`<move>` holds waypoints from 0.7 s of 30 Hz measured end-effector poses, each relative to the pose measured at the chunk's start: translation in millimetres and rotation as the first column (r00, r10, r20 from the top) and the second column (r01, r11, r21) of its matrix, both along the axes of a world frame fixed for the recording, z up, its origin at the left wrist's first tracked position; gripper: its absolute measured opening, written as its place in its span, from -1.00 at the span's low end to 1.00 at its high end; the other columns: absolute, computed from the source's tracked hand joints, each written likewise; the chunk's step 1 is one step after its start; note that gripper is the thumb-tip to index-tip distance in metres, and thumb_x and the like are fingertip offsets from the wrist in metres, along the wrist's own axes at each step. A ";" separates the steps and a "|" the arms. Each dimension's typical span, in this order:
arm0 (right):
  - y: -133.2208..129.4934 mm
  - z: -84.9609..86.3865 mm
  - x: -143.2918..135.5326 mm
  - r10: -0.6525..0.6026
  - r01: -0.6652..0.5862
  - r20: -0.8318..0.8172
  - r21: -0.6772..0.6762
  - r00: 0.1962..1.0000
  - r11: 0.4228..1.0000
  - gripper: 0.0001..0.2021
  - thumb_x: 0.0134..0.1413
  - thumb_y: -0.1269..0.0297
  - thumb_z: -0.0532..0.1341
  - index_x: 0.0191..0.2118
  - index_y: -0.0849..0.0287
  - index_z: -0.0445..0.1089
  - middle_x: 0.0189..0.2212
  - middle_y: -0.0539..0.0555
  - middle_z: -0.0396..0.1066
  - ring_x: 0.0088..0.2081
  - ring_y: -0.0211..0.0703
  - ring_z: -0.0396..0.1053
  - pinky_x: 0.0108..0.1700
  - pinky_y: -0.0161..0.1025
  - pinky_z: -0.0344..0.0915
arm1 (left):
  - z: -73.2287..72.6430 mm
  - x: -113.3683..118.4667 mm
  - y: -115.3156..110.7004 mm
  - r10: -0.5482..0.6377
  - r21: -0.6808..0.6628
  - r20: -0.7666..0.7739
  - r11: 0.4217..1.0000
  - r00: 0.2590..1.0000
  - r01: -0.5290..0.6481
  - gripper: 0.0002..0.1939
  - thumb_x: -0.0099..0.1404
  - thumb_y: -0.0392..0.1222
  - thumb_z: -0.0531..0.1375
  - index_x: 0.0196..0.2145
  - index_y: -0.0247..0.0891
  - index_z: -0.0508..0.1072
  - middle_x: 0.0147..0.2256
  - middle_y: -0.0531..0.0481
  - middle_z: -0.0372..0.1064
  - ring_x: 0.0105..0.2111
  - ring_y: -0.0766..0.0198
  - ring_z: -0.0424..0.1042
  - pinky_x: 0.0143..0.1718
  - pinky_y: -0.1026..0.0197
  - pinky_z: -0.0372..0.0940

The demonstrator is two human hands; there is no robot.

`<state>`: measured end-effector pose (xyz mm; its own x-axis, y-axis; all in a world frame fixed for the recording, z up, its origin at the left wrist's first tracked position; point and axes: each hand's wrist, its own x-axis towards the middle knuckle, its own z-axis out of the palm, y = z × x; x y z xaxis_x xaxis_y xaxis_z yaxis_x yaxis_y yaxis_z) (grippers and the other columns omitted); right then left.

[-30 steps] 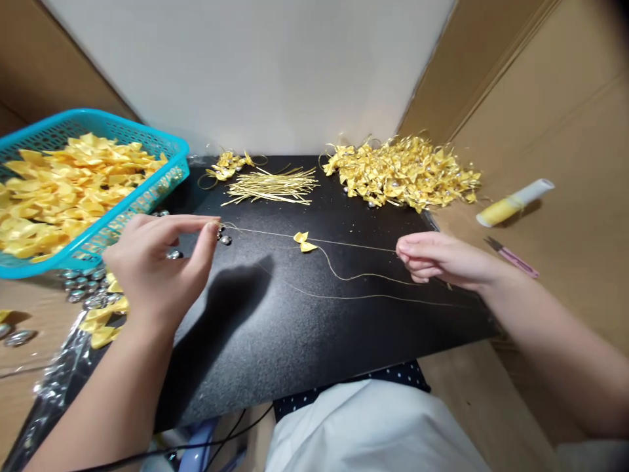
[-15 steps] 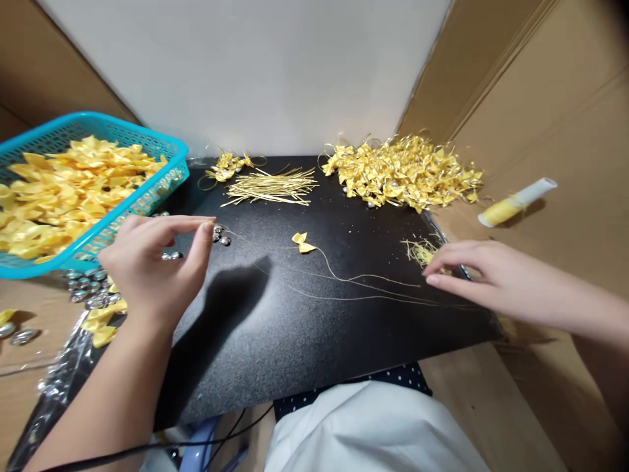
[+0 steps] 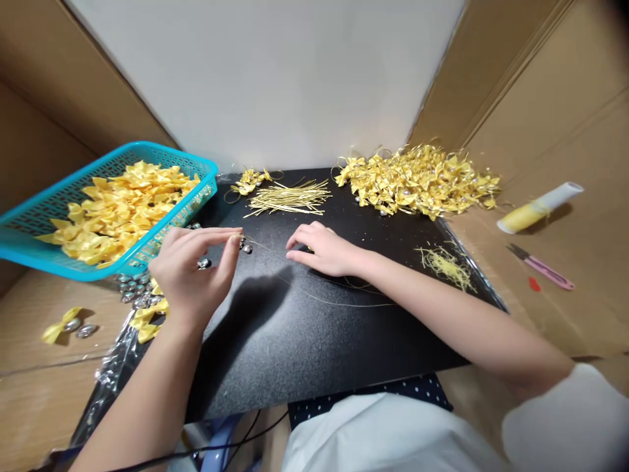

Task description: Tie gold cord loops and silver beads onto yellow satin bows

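My left hand (image 3: 199,269) hovers over the left part of the black board (image 3: 275,354), thumb and forefinger pinched on the end of a thin thread (image 3: 265,246). The thread runs right toward my right hand (image 3: 327,250), which is low over the middle of the board. Its thumb and forefinger are slightly apart, and a bit of yellow bow (image 3: 310,249) shows between them. Most of that bow is hidden under the hand. More thin threads trail rightward beneath my right wrist. Several silver beads (image 3: 247,249) lie just beyond my left fingertips.
A turquoise basket (image 3: 209,172) of yellow bows stands at left, with silver beads (image 3: 132,288) beside it. Gold ties (image 3: 289,196) lie at the back, near a heap of beaded bows (image 3: 422,180). At right are thread scraps (image 3: 447,267), pink-handled snips (image 3: 548,270) and a roll (image 3: 540,208).
My right hand has swung left from the thread scraps to the bow in the middle, covering it. My left hand keeps its pinch on the thread. The view has shifted, showing the snips.
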<state>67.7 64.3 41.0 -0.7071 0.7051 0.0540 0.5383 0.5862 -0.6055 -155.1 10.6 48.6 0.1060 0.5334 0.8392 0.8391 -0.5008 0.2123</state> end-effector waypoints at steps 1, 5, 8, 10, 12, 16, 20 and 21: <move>1.5 -1.6 -1.7 0.034 -0.034 -0.017 -0.017 0.999 0.999 -0.77 0.28 0.15 0.07 -0.24 0.18 0.37 -0.14 0.12 0.39 -0.06 -0.04 0.20 0.02 -0.06 0.11 | 0.4 0.1 -0.1 -0.002 -0.004 0.007 1.000 1.000 0.002 -0.95 0.20 -0.29 0.28 -0.41 -0.18 0.50 -0.36 0.07 0.59 -0.39 0.25 0.53 -0.27 0.14 0.34; 2.4 -3.3 11.5 0.047 -0.081 -0.209 -0.162 0.977 0.983 -0.65 0.30 0.14 -0.02 -0.51 0.16 0.14 -0.50 -0.02 0.20 -0.37 -0.23 0.17 -0.19 -0.22 0.13 | 0.5 2.4 -0.7 -0.034 -0.014 0.021 0.999 0.999 0.035 -0.94 0.20 -0.30 0.28 -0.42 -0.18 0.49 -0.36 0.05 0.59 -0.38 0.24 0.53 -0.26 0.14 0.33; -3.2 4.6 36.3 -0.029 -0.066 -0.348 -0.258 0.937 0.964 -0.61 0.26 0.02 0.00 -0.51 0.15 0.14 -0.54 -0.06 0.13 -0.44 -0.28 0.11 -0.29 -0.26 0.12 | -0.8 5.4 -0.5 -0.038 -0.040 0.020 0.998 0.999 0.039 -0.93 0.21 -0.28 0.27 -0.44 -0.17 0.48 -0.38 0.05 0.58 -0.40 0.24 0.52 -0.27 0.13 0.31; -9.1 14.3 55.5 -0.046 -0.064 -0.388 -0.267 0.920 0.962 -0.59 0.24 -0.03 0.02 -0.50 0.16 0.18 -0.53 -0.05 0.17 -0.44 -0.30 0.13 -0.27 -0.26 0.14 | -1.7 7.2 -0.2 -0.038 -0.068 0.008 0.997 0.999 0.039 -0.91 0.22 -0.26 0.26 -0.45 -0.17 0.47 -0.38 0.05 0.58 -0.41 0.25 0.52 -0.27 0.12 0.30; -15.4 25.5 74.3 -0.090 -0.040 -0.406 -0.301 0.909 0.953 -0.57 0.23 -0.07 0.06 -0.50 0.17 0.21 -0.52 -0.04 0.20 -0.44 -0.31 0.15 -0.29 -0.26 0.16 | -2.4 8.3 0.2 -0.045 -0.089 -0.014 0.995 0.999 0.044 -0.90 0.22 -0.24 0.26 -0.47 -0.17 0.47 -0.38 0.05 0.58 -0.43 0.25 0.51 -0.28 0.13 0.31; -25.2 46.2 106.2 -0.278 0.077 -0.390 -0.457 0.878 0.886 -0.54 0.13 -0.15 0.17 -0.54 0.14 0.17 -0.61 -0.08 0.11 -0.56 -0.35 0.07 -0.47 -0.29 0.06 | -2.9 8.5 1.5 -0.095 -0.106 -0.045 0.990 0.994 0.090 -0.93 0.20 -0.25 0.26 -0.45 -0.15 0.47 -0.38 0.05 0.58 -0.44 0.25 0.49 -0.31 0.14 0.30; -32.1 62.7 133.4 -0.398 0.202 -0.356 -0.477 0.845 0.855 -0.53 0.04 -0.13 0.26 -0.57 0.14 0.16 -0.62 -0.11 -0.01 -0.58 -0.38 -0.04 -0.46 -0.26 0.01 | -3.5 7.2 3.8 -0.150 -0.092 -0.060 0.985 0.987 0.144 -0.92 0.18 -0.30 0.28 -0.45 -0.17 0.47 -0.38 0.05 0.58 -0.45 0.26 0.48 -0.33 0.17 0.31; -34.6 66.7 140.3 -0.413 0.224 -0.340 -0.476 0.845 0.850 -0.53 0.05 -0.12 0.26 -0.57 0.14 0.17 -0.61 -0.10 -0.01 -0.56 -0.38 -0.02 -0.44 -0.25 0.02 | -3.9 6.6 4.4 -0.156 -0.081 -0.064 0.985 0.986 0.150 -0.92 0.17 -0.30 0.28 -0.45 -0.17 0.47 -0.38 0.06 0.58 -0.46 0.27 0.48 -0.34 0.17 0.30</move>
